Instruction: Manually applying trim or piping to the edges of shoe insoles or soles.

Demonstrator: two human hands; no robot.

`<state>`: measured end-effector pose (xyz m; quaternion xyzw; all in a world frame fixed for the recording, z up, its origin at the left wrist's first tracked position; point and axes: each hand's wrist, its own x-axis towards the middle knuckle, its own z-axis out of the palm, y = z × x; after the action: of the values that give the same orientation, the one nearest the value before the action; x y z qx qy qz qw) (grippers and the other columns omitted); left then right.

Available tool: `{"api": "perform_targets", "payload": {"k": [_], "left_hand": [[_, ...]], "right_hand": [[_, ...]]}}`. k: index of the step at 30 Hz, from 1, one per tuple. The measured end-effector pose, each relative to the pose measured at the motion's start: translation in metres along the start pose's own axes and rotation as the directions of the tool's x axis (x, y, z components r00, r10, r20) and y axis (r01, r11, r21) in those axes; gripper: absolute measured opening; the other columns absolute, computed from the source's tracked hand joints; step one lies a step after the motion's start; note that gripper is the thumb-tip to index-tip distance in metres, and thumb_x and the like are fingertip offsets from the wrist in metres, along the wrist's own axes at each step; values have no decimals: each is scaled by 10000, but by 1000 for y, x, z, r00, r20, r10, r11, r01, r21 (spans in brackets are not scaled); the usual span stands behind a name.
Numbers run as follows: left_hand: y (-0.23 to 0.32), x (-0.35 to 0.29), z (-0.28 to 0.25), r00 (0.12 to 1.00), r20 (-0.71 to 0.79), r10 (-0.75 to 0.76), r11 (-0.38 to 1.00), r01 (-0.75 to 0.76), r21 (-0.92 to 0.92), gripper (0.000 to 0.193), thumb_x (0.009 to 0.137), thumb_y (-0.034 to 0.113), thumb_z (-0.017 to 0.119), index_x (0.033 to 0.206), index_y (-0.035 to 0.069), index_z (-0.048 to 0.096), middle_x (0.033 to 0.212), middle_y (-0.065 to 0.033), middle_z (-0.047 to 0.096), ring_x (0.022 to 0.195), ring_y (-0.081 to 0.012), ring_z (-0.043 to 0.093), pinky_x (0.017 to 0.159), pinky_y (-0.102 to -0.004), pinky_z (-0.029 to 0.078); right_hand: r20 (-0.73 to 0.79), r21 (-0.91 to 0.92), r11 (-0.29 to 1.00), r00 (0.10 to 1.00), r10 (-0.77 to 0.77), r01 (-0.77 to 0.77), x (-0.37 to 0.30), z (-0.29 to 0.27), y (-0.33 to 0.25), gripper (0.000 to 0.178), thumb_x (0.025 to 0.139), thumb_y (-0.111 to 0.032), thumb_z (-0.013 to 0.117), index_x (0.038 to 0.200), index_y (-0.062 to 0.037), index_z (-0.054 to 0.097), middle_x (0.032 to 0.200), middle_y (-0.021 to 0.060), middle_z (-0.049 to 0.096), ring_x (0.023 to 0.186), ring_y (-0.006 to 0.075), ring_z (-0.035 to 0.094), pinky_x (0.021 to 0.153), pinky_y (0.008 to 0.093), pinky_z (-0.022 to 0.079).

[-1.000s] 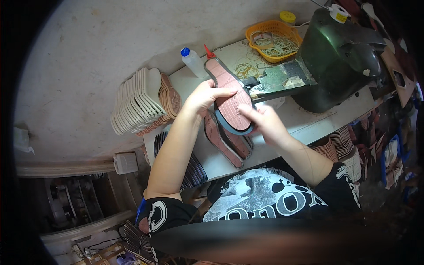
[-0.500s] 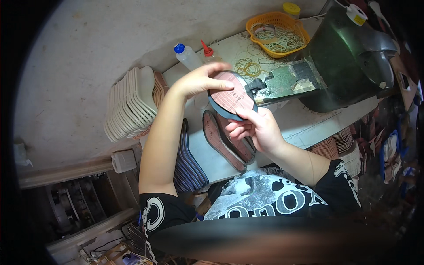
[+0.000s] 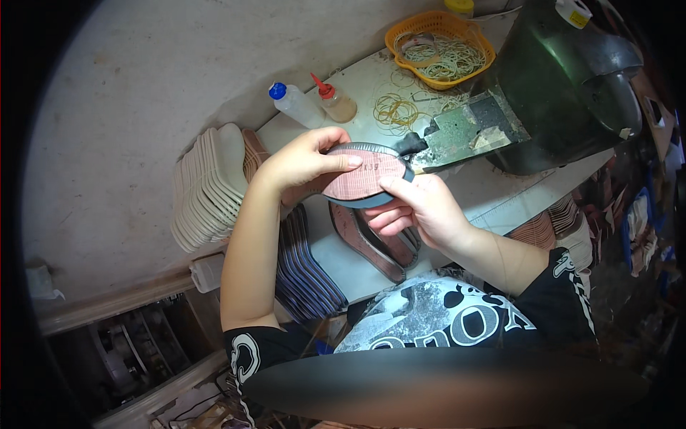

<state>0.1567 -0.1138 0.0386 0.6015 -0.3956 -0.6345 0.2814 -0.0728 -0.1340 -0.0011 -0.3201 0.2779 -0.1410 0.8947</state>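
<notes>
A pinkish shoe insole (image 3: 359, 187) with a dark blue-grey rim is held up between my two hands. My left hand (image 3: 304, 159) grips its upper left part, thumb on the pink face and fingers curled over the far edge. At the right end, my right hand (image 3: 436, 214) pinches the insole, thumb on top and fingers bent underneath. The insole's right end is close to the black tip of the green machine arm (image 3: 468, 132); whether they touch, I cannot tell. Below my hands, more pink insoles with dark rims (image 3: 351, 234) lie on the white table (image 3: 321, 272).
A dark green machine (image 3: 564, 93) stands at the right. An orange basket of bands (image 3: 393, 50) sits at the back, near loose yellow bands (image 3: 395, 113). Blue-capped (image 3: 299, 107) and red-tipped (image 3: 337, 104) bottles stand behind my hands. Stacks of pale (image 3: 204, 193) and dark insoles (image 3: 304, 268) are leftward.
Both hands have tilted the insole, so it lies more level across the view and slightly lower. Its grip stays in both hands. The whole view has shifted a little.
</notes>
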Motion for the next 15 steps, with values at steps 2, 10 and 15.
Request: {"api": "perform_targets", "payload": {"k": [2,10,15], "left_hand": [[-5,-8,4,999,-40,7,991,-1,135,275,820,217,721,950,23,575,841,3,590,804,-67,531,712,-233,442],[-25,-33,47,977,-211,-35,969,85,232,358,862,352,668,802,4,617,679,-14,604,561,-79,556,486,-234,453],[-17,-36,81,930,-352,-107,988,139,66,466,877,443,615,767,-9,634,675,-102,649,520,-152,631,451,-277,528]], "right_hand": [[-22,-7,1000,1000,-13,13,-4,4,-3,383,919,-299,547,1082,43,604,907,157,683,738,210,695,634,267,579],[49,-151,985,995,-82,89,-8,-9,6,297,891,-262,586,1012,5,629,879,68,667,759,116,650,717,254,528],[148,-326,924,976,-160,201,-39,-10,30,370,871,-104,623,1199,9,494,1092,112,616,978,163,600,861,296,478]]}}
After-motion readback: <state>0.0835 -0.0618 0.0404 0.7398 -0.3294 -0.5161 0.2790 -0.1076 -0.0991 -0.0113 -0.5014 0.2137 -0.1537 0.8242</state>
